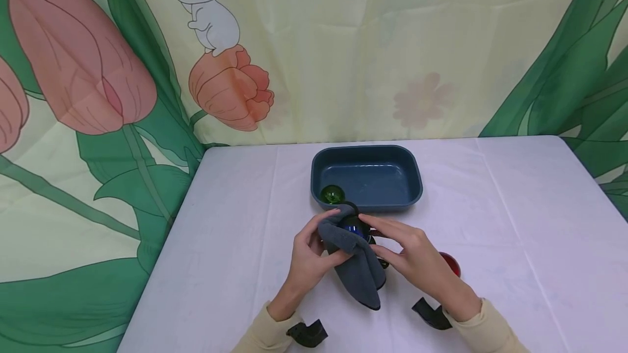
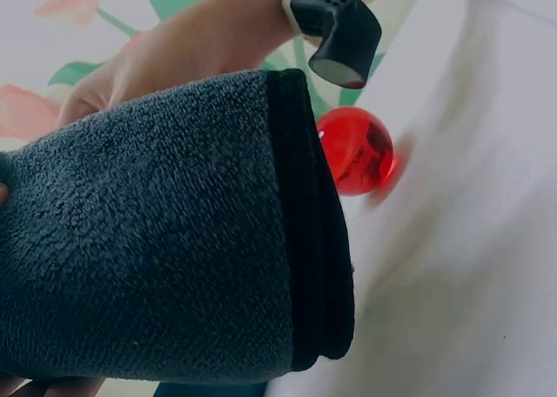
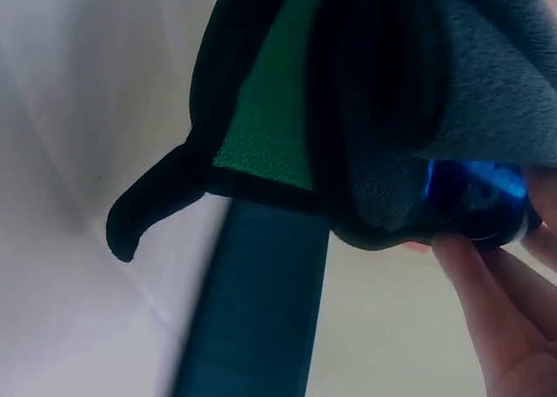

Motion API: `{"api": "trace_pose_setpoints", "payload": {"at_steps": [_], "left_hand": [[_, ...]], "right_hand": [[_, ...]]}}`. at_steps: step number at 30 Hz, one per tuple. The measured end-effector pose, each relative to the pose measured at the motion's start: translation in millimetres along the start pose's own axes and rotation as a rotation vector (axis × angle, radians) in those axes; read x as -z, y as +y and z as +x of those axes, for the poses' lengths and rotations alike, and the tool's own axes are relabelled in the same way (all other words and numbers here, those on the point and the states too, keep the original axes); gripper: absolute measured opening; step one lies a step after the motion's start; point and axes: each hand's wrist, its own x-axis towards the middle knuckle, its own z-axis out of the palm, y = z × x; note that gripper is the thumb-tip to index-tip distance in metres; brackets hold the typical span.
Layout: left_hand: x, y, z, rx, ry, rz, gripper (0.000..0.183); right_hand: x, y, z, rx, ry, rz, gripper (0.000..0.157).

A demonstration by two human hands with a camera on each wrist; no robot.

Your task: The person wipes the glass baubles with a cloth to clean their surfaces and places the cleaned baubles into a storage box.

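Observation:
My left hand (image 1: 311,257) grips a folded dark grey cloth (image 1: 360,271) with black edging. The cloth wraps part of a small blue glass piece (image 3: 479,201), whose full shape is hidden. On the other side, my right hand (image 1: 417,255) pinches the blue glass between thumb and fingers. A green patch (image 3: 274,92) shows inside a fold of the cloth in the right wrist view. Partly behind the right hand stands a round red glass piece (image 2: 355,151). Under the right fingers lies a dark shiny thing (image 1: 384,262), too covered to tell.
A blue rectangular basin (image 1: 414,187) stands just beyond the hands, with a round green glass piece (image 1: 332,194) in its near left corner. White cloth covers the table (image 1: 235,244). A printed curtain (image 1: 338,70) hangs behind it.

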Motion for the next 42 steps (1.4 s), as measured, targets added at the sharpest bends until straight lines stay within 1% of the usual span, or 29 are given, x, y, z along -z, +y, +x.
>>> {"api": "trace_pose_setpoints", "payload": {"at_steps": [2, 5, 7, 11, 14, 16, 19, 23, 25, 29, 31, 32, 35, 38, 39, 42], "left_hand": [[0.2, -0.1, 0.0, -0.001, 0.006, 0.007, 0.06], [0.8, -0.3, 0.6, -0.013, 0.005, 0.011, 0.06], [1.2, -0.3, 1.3, -0.024, 0.002, 0.009, 0.061], [1.0, 0.4, 1.7, -0.035, -0.007, -0.003, 0.061], [0.4, 1.0, 0.8, -0.036, -0.013, -0.011, 0.061], [0.2, 1.1, 0.4, -0.037, -0.015, -0.014, 0.06], [0.2, 1.2, 0.4, -0.034, -0.01, -0.015, 0.061], [0.4, 1.0, 0.1, -0.026, -0.003, -0.003, 0.061], [0.6, 0.8, -0.2, -0.027, -0.001, 0.0, 0.061], [1.2, 1.0, -0.1, -0.039, -0.016, -0.013, 0.061], [1.7, 0.8, 0.0, -0.045, -0.022, -0.025, 0.061], [2.1, 0.7, -0.1, -0.049, -0.025, -0.029, 0.061], [2.6, 0.1, -0.2, -0.051, -0.018, -0.035, 0.061], [2.8, 0.1, -0.5, -0.045, -0.008, -0.037, 0.06], [2.6, 0.4, -0.5, -0.041, -0.004, -0.037, 0.06], [2.6, 1.1, -0.3, -0.025, 0.005, -0.037, 0.06]], "right_hand": [[0.9, -0.6, 0.3, -0.007, -0.016, -0.01, 0.071], [4.6, -0.8, 0.9, 0.021, -0.042, -0.053, 0.074], [7.4, -0.3, 1.9, 0.063, -0.057, -0.07, 0.071], [9.2, 2.9, 5.3, 0.198, -0.081, -0.089, 0.051], [7.6, 4.6, 7.2, 0.278, -0.095, -0.112, 0.049], [6.5, 4.6, 8.1, 0.299, -0.1, -0.119, 0.049], [6.1, 3.4, 8.5, 0.299, -0.089, -0.121, 0.048], [5.8, 1.4, 7.4, 0.26, -0.085, -0.126, 0.046], [5.0, 0.4, 6.8, 0.215, -0.08, -0.111, 0.053], [3.3, -0.7, 6.3, 0.089, -0.057, -0.025, 0.077], [2.7, -0.5, 5.9, 0.037, -0.058, 0.018, 0.076], [2.2, 0.2, 5.7, 0.028, -0.059, 0.027, 0.076], [1.8, 1.2, 5.1, 0.027, -0.077, 0.004, 0.078], [2.4, 1.3, 5.2, 0.055, -0.094, -0.031, 0.081], [3.2, 0.8, 5.3, 0.063, -0.099, -0.04, 0.078], [5.3, 0.6, 6.0, 0.121, -0.082, -0.042, 0.06]]}}
